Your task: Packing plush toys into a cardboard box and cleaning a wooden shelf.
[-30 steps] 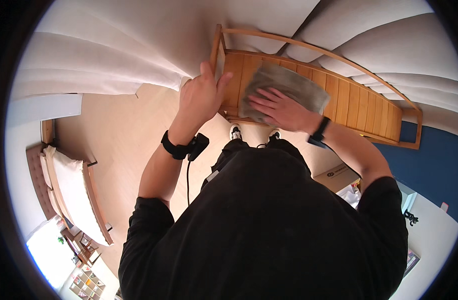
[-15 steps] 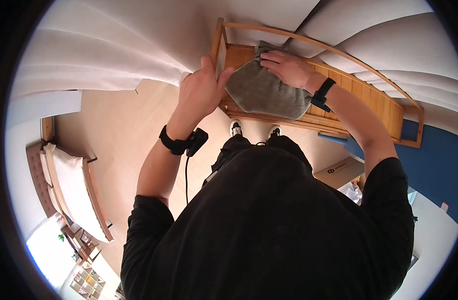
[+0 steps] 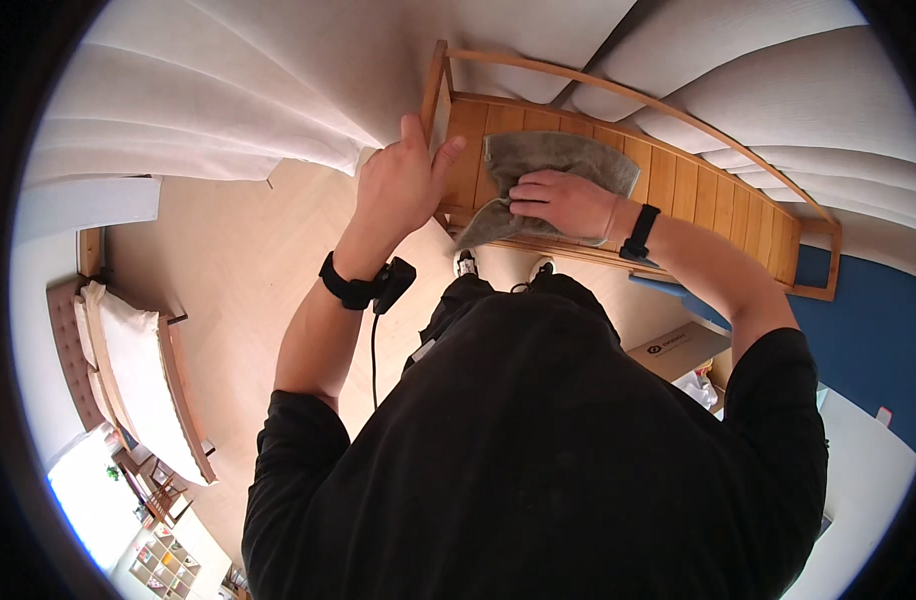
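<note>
A grey-green cloth (image 3: 568, 150) lies crumpled on the slatted seat of a wooden bench (image 3: 663, 180), one corner hanging over the near edge. My right hand (image 3: 563, 205) is on the cloth, its fingers curled together and bunching the fabric; the fingertips sink into the folds. At the bench's left end my left hand (image 3: 398, 185) grips the end frame (image 3: 435, 85), index finger and thumb on either side of the wood. Its other fingers are hidden. Black straps circle both wrists, and a small black device with a cable sits on the left one.
Behind the bench runs a thin wooden back rail (image 3: 628, 92) in front of pale curtains (image 3: 768, 90). An open cardboard box (image 3: 678, 352) stands on the floor at right, near a blue surface (image 3: 858, 330). A bed (image 3: 138, 380) is far left. My shoes stand close to the bench.
My right hand has drawn the cloth back toward me from the far side of the seat, baring slats behind it. The left hand has stayed on the frame.
</note>
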The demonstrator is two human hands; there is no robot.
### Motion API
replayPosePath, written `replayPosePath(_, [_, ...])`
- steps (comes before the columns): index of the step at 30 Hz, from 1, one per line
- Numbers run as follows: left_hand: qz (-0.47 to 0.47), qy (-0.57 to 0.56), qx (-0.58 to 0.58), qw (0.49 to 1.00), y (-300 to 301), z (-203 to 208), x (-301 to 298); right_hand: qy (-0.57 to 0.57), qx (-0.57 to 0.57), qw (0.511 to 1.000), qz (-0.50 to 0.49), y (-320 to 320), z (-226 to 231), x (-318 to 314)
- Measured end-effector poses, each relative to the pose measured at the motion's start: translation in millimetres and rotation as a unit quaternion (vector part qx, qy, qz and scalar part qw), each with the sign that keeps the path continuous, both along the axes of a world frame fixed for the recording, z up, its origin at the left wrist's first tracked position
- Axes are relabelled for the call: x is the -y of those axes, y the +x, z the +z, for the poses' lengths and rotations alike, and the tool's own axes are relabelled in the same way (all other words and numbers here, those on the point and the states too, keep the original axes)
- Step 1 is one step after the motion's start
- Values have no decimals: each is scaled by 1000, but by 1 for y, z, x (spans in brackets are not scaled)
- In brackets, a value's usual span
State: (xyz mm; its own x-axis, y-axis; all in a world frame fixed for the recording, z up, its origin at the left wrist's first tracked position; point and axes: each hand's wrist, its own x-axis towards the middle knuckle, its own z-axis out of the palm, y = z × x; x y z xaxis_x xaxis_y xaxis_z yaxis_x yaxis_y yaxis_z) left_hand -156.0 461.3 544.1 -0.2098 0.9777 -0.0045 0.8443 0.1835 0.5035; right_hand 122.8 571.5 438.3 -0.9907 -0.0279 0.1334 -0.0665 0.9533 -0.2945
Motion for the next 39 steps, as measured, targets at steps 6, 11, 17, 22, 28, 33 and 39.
replayPosePath(6, [8,3,1,1000,0,1,-2,144,-8,973,-182,13,-3,-85])
replayPosePath(11, [13,4,-3,1000,-1,-1,-1,92,-29,976,-197,29,-2,-79])
replayPosePath(17, [31,-63,-6,998,1,8,-3,88,1,983,-163,30,5,-70])
replayPosePath(22, [22,-29,-13,999,-2,2,-2,83,34,992,-90,33,15,-42])
replayPosePath(28, [25,-20,-8,999,-1,3,-1,8,31,999,17,45,18,-9])
replayPosePath(33, [20,-14,-3,1000,-2,-1,-1,89,36,990,-107,47,1,-66])
replayPosePath(39, [25,-12,1,1000,0,-2,0,53,33,957,-283,22,-3,-20])
